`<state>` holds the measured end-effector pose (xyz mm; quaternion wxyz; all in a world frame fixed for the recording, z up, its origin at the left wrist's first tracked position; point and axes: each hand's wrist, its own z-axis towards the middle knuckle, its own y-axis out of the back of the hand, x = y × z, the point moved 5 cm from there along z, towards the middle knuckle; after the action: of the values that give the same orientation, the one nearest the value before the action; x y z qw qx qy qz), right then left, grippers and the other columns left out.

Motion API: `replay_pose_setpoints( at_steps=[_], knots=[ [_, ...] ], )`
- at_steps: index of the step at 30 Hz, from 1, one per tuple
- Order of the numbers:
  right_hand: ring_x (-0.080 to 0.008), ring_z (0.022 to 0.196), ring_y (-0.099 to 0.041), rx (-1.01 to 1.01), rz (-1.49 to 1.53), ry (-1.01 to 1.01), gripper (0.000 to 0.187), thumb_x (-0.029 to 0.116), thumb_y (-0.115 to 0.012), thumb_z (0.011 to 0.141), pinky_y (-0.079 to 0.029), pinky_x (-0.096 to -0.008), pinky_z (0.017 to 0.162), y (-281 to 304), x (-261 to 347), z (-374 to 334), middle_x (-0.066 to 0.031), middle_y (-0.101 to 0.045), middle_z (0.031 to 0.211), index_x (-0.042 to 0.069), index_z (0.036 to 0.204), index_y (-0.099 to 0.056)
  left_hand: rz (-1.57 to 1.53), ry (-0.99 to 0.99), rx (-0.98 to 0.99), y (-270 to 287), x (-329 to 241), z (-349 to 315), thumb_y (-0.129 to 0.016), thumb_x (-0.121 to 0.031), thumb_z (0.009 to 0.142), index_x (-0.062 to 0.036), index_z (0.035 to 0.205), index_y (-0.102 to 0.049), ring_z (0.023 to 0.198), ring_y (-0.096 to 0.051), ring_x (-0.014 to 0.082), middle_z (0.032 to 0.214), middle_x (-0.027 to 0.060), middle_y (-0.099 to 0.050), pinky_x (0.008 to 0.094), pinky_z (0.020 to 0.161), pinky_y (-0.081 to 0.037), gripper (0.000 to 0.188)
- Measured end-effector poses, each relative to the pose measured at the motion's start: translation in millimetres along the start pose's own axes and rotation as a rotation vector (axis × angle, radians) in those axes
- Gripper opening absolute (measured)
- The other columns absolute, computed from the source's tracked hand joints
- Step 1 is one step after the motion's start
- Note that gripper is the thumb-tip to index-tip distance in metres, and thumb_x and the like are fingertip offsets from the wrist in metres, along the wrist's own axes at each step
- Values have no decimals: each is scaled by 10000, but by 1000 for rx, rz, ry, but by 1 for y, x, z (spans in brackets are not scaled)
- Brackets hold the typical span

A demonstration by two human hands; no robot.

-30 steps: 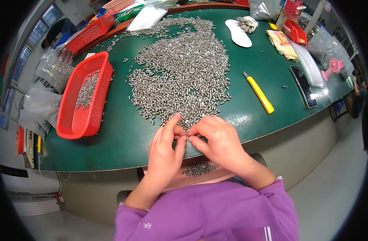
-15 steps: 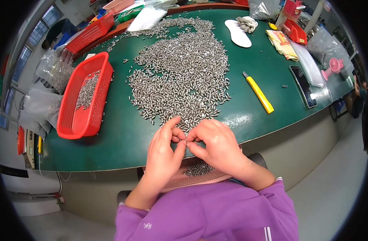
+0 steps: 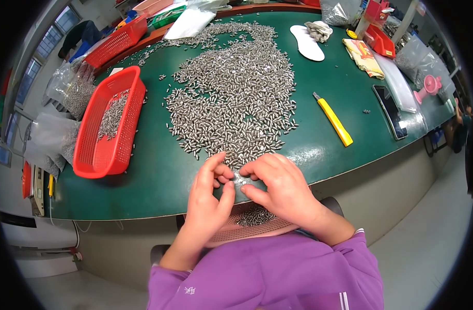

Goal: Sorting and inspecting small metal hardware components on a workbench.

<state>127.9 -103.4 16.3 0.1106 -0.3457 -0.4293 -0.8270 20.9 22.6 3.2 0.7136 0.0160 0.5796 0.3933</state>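
A broad pile of small silver metal pins (image 3: 236, 98), pointed at the ends, spreads over the green table. At its near edge my left hand (image 3: 208, 191) is open, thumb and forefinger apart. My right hand (image 3: 278, 181) faces it, also open, with thumb and fingers parted. A few tiny shiny bits lie on the tabletop in the gap between my fingertips; they are too small to make out fully. Below my hands, at my lap, a pink mesh basket (image 3: 247, 235) holds more metal pins (image 3: 255, 216).
A red plastic basket (image 3: 84, 160) with some pins stands on the left, near plastic bags of parts (image 3: 76, 93). To the right lie a yellow utility knife (image 3: 333, 121), a phone (image 3: 390, 111) and a white insole (image 3: 305, 44). A person (image 3: 81, 36) bends at the far left.
My fingertips, pinched together half a second ago, have parted, and both hands have opened. Small shiny bits now show between them. The surrounding things stay in place.
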Motion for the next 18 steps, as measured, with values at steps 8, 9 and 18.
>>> replay_pose_setpoints(
  at_steps=[8,9,18],
  knots=[
    [-279,834,-630,66,-10,144,138,153,-787,810,-506,-414,776,-6,2,-7,-50,-634,859,104,906,-702,91,-37,-127,2,4,-5,-640,65,863,-10,1406,-487,886,-602,201,1019,91,-642,322,787,-506,569],
    [-279,834,-630,66,-11,145,138,153,-787,810,-506,-414,776,1,3,-8,-50,-634,859,104,906,-702,114,-45,-119,2,1,-3,-647,67,862,-9,1402,-495,897,-607,214,1022,96,-650,337,793,-513,567],
    [-302,837,-621,-87,-125,22,148,79,-761,810,-513,-420,740,20,-9,6,-64,-646,890,88,948,-706,214,-127,-33,-13,-12,12,-688,45,841,-39,1349,-550,933,-610,302,991,92,-664,422,839,-501,533]
  ],
)
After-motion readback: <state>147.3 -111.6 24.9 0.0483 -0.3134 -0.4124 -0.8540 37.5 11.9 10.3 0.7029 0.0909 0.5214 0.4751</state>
